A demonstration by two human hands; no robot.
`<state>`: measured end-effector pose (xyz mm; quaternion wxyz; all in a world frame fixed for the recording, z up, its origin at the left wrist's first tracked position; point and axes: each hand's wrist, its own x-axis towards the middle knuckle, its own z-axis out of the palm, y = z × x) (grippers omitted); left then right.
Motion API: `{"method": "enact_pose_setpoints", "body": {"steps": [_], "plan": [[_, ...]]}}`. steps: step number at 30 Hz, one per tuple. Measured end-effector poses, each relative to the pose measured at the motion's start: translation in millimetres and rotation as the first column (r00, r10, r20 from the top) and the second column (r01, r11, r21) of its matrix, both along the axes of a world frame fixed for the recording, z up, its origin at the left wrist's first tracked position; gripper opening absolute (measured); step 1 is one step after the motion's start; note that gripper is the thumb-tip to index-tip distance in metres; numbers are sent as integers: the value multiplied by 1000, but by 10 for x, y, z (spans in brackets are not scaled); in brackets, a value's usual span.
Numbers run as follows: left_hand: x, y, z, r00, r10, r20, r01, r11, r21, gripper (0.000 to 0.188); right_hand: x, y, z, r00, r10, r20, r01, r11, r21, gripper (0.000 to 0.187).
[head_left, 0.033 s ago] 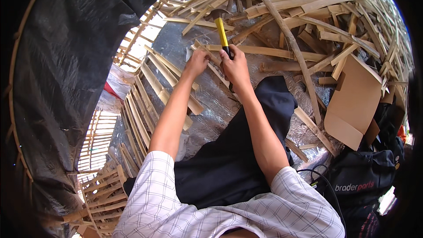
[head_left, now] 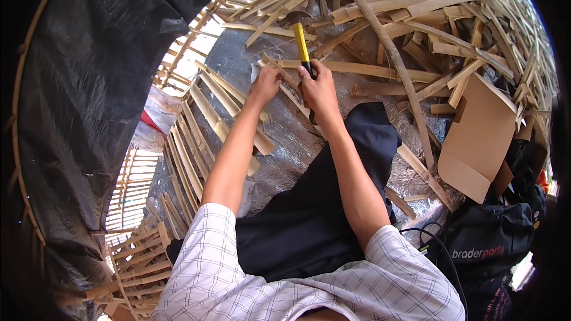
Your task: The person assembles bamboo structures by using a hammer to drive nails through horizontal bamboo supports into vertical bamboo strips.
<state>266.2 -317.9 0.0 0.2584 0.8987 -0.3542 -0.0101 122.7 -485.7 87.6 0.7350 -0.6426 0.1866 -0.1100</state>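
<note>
My right hand (head_left: 318,89) is wrapped round the black grip of a hammer (head_left: 301,44) with a yellow shaft. The hammer's dark head points away from me, above the floor. Just left of it, my left hand (head_left: 266,85) is closed, fingertips pinched together over a narrow bamboo strip (head_left: 292,96). Whatever those fingertips hold is too small or hidden to make out. Beyond both hands, a longer split bamboo piece (head_left: 357,68) lies crosswise.
Split bamboo slats (head_left: 208,110) lie in a row at the left. A large pile of bamboo strips (head_left: 440,9) fills the far right, near a cardboard sheet (head_left: 479,137) and a black bag (head_left: 491,229). Black plastic sheeting (head_left: 89,83) hangs at the left.
The hammer's head has shifted very slightly to the right and its tilt has altered a little. My left hand stays where it was.
</note>
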Motion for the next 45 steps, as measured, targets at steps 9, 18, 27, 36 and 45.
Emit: {"method": "enact_pose_setpoints", "body": {"steps": [9,18,27,36,45], "plan": [[31,41,-109,996,57,63,-58,998,21,11,-74,-46,198,998,53,-40,-39,954,296,18],[-109,-99,287,938,241,-251,-263,963,-56,11,-59,-63,120,996,61,-68,-42,967,251,20],[-1030,146,1023,633,-165,-756,-551,590,-590,14,-54,88,89,996,-9,86,27,977,-212,29],[-1843,491,1532,612,-257,-748,-745,129,-654,24,-406,637,469,906,244,345,-175,960,-220,34],[-2250,650,1774,631,-430,-645,-697,50,-716,61,-660,854,682,883,281,377,-123,912,-391,45]]}}
